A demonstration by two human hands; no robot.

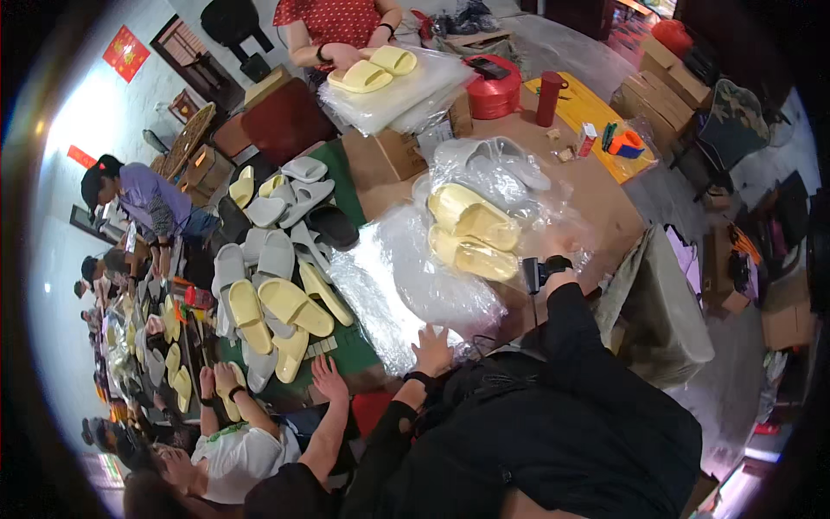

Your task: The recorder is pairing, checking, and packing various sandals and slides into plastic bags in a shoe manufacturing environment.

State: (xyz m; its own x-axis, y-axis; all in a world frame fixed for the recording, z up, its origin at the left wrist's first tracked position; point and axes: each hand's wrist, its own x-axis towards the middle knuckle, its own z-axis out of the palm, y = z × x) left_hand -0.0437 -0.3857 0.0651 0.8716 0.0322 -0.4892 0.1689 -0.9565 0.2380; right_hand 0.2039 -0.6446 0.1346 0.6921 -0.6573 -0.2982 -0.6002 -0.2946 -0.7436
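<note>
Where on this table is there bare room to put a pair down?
Bare brown tabletop shows between the bagged yellow slippers and the yellow sheet by the red cup. The left is crowded: loose slippers cover the green mat, and clear bags fill the middle by the left hand. The right hand rests on the bagged pair.

The light is bright and even, with strong glare on the clear plastic bags (406, 277) on the table (596, 186). Around the table, the picture bends strongly and its rim is dark. Far from it, on the left, the wall is overexposed and small things are blurred.
</note>
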